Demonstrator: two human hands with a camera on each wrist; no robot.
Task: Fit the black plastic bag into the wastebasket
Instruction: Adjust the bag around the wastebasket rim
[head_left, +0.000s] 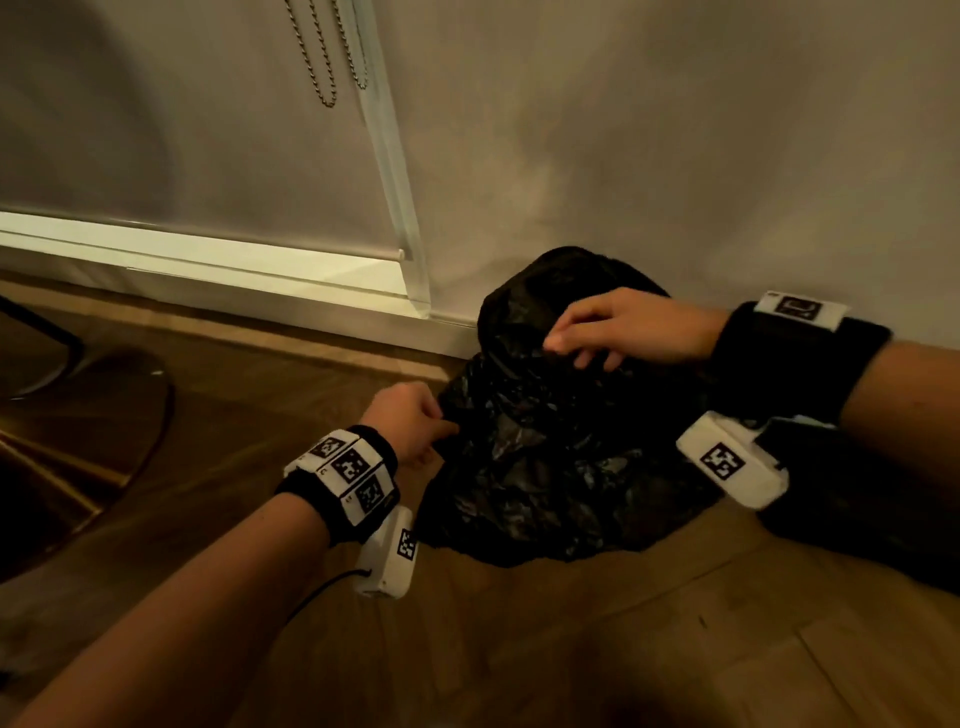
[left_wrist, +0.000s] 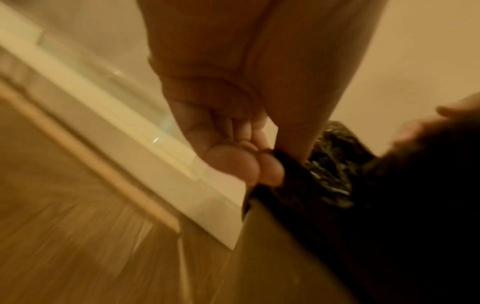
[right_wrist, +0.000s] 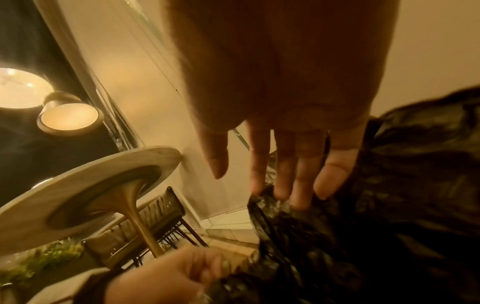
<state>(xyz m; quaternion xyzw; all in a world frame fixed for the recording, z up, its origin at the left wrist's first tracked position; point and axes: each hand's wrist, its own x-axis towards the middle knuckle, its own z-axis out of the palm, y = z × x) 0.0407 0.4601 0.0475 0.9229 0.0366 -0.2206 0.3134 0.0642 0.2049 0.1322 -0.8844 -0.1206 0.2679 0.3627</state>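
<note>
The black plastic bag (head_left: 561, 441) sits crumpled over the wastebasket (left_wrist: 272, 257) on the wooden floor (head_left: 519, 649), close against the wall (head_left: 675, 156). The left hand (head_left: 410, 426) pinches the bag's left edge between thumb and curled fingers. The right hand (head_left: 623, 327) reaches over the bag's top, fingers (right_wrist: 303, 185) nearly straight, their tips touching the plastic; whether they grip it cannot be told. The basket's side shows only in the left wrist view, below the bag's edge.
</note>
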